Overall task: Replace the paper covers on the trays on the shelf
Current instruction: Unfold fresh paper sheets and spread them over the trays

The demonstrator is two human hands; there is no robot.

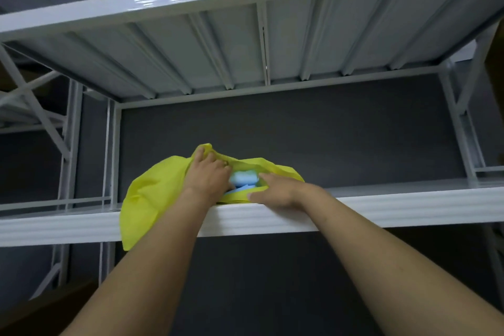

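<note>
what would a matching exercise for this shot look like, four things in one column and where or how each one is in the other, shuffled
Column one
1 light blue object
2 left hand
3 yellow paper sheet
4 right hand

Column two
a drapes over the front edge of the white metal shelf
b grips a raised fold of the paper
c rests with straight fingers at the shelf edge
d shows between the two hands

Pairs: 1-d; 2-b; 3-a; 4-c
</note>
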